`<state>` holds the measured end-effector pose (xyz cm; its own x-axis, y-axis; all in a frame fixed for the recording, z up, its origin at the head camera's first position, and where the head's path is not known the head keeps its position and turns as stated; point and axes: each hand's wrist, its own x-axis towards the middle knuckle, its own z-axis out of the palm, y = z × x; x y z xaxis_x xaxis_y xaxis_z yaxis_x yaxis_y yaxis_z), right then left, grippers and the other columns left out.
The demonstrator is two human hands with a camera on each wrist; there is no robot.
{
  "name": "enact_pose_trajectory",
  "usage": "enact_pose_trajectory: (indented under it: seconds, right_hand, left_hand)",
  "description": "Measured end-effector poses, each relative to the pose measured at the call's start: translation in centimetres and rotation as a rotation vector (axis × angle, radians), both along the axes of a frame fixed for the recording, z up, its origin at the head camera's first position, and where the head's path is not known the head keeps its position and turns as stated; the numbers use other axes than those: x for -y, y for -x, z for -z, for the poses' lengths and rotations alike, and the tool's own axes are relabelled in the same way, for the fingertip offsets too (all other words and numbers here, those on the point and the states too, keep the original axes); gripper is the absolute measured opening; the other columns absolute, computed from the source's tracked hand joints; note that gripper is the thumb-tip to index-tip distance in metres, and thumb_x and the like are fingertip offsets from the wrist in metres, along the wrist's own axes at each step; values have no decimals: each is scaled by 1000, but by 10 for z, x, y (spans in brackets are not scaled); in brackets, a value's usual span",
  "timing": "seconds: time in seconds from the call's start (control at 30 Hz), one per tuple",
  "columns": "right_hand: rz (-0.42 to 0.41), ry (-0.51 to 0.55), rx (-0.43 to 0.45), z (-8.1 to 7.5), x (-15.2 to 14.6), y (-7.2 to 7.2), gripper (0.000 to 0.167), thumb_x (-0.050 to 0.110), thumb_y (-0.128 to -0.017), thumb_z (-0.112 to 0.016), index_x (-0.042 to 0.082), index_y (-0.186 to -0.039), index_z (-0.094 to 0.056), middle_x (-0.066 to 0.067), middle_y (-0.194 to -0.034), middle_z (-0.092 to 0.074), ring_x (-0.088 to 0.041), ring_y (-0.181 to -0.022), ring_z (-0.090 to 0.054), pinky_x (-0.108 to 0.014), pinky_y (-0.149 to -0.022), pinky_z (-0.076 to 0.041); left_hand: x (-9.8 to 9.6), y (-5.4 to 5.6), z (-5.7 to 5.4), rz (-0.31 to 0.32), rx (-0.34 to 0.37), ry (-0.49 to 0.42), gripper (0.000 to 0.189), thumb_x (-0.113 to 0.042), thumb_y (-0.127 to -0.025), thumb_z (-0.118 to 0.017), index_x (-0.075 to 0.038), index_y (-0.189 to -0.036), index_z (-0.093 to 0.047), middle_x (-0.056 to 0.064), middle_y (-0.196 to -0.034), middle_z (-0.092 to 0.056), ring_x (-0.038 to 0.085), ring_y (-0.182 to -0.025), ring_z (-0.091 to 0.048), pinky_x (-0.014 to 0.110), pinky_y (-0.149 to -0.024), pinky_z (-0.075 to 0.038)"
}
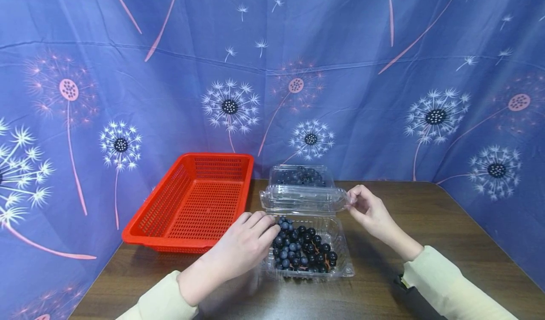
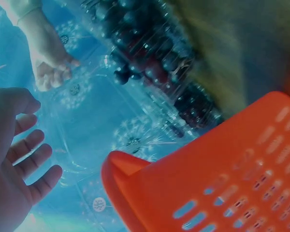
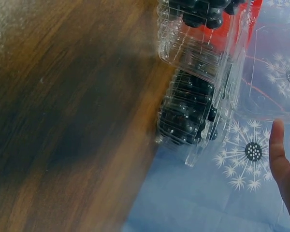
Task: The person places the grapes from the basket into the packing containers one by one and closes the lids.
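Dark grapes (image 1: 294, 248) lie in a clear plastic clamshell box (image 1: 347, 269) on the table, its hinged lid (image 1: 304, 197) raised at the back. At the lid's right end, my right hand (image 1: 371, 211) pinches the edge between thumb and fingers; the right wrist view shows its fingers (image 3: 277, 145) at the lid's rim. My left hand (image 1: 244, 244) hovers by the box's left side, its fingers over the grapes' near-left edge. Loosely bent and apart, the left fingers (image 2: 26, 145) hold nothing in the left wrist view.
A red perforated plastic basket (image 1: 187, 238) stands left of the box, with no contents visible. Behind the raised lid sits a second clear box (image 1: 302, 174) with dark grapes. A blue dandelion-print cloth (image 1: 366, 121) hangs behind the brown wooden table (image 1: 383, 282).
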<state>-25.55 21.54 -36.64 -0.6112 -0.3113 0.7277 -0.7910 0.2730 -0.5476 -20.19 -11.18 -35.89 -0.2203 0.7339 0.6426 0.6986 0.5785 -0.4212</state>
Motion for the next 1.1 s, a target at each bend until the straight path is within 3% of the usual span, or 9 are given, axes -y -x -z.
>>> enact_pose_trajectory:
  seconds: [0.23,0.37,0.6,0.83,1.1]
  right_hand:
    - [3,-60,4,-1,-1,-3,34,-30,-67,-54,-2,-84,-44,-10,-86,-49,-19,-82,-54,-18,-75,-51]
    - [-16,-69,-17,0,-1,-3,33,-30,-66,-53,-3,-83,-44,-14,-84,-50,-23,-79,-53,-19,-74,-50]
    - [-16,-81,-65,0,0,-5,35,-31,-62,-52,-3,-82,-45,-12,-84,-50,-14,-79,-53,-16,-74,-49]
    - [-8,-83,-91,0,2,-7,37,-31,-59,-52,-1,-80,-45,-3,-85,-49,-5,-82,-50,-13,-73,-46]
    - [4,-99,-101,-1,2,-8,41,-33,-56,-53,-1,-80,-46,-6,-85,-50,-8,-84,-51,-11,-78,-47]
  left_hand:
    - [-6,5,-14,-19,-44,-27,28,-14,-80,-49,-11,-105,-62,3,-102,-60,22,-93,-57,33,-71,-44]
    - [-9,8,-20,-30,-49,-27,28,-14,-81,-49,-11,-105,-62,4,-105,-61,22,-96,-57,33,-72,-44]
    - [-17,14,-28,-6,-67,-54,25,-12,-83,-48,-10,-103,-63,4,-103,-61,22,-93,-57,32,-71,-44]
    - [-23,19,-32,-28,-54,-38,26,-10,-85,-45,-10,-105,-61,3,-101,-59,21,-89,-54,31,-69,-41]
    - [-30,24,-31,-47,-51,-37,24,-7,-85,-45,-11,-103,-61,0,-94,-57,19,-81,-51,29,-64,-37]
